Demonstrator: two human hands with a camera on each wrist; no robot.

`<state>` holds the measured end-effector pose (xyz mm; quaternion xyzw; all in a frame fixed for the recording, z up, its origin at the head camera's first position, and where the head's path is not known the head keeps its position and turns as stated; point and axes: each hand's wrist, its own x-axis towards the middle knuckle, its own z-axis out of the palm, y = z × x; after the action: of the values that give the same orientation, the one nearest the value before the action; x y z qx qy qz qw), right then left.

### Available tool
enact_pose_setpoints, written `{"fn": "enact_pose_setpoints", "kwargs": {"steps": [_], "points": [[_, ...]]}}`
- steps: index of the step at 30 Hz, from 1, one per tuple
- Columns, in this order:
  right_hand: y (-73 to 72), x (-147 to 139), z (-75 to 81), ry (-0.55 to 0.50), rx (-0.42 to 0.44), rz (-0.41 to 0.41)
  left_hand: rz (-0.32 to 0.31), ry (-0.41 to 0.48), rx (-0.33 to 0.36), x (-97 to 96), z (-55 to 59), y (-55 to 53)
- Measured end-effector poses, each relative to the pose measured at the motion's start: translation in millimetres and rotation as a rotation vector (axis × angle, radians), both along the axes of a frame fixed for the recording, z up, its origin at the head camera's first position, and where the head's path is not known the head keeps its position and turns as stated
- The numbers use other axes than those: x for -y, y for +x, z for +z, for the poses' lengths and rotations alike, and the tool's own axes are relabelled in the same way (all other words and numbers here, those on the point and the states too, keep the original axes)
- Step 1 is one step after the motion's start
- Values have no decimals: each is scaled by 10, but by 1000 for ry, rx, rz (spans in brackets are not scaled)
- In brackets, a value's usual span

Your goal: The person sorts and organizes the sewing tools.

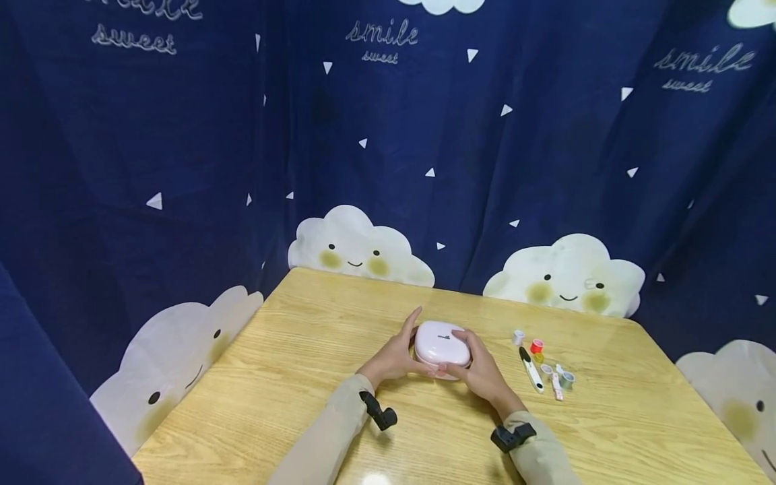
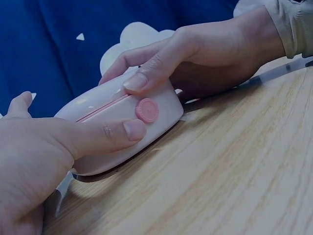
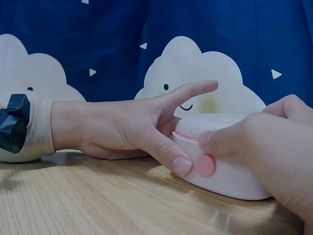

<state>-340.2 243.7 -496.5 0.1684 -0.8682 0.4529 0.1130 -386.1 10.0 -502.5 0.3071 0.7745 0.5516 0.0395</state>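
Note:
A rounded pale pink case (image 1: 441, 343) with a glossy lid rests on the wooden table between both hands. My left hand (image 1: 393, 355) holds its left side, with the thumb on the front wall beside a round pink button (image 2: 147, 110) and the index finger sticking out away from it. From the right, my right hand (image 1: 485, 372) grips the case, its thumb at the lid seam above the button and its index finger on the lid. The lid sits down on the base, and a thin pink seam line shows. What the case contains is hidden.
Right of the case lie a white spool (image 1: 518, 337), a red spool (image 1: 537, 346), a yellow spool (image 1: 538, 358), a grey spool (image 1: 567, 380), a slim black-and-white tool (image 1: 531, 370) and a small pink-patterned strip (image 1: 556, 387). A dark blue curtain (image 1: 388, 135) hangs behind the table (image 1: 242, 404).

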Motion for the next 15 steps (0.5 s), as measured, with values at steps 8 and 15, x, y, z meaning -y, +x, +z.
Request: {"fn": "enact_pose_setpoints", "kwargs": {"steps": [8,15], "points": [[0,25,28,-9,-22,-6,2,-23,-26,16,33,-9],[-1,39,9,-12,-65,-5,23,-68,-40,22,54,27]]}}
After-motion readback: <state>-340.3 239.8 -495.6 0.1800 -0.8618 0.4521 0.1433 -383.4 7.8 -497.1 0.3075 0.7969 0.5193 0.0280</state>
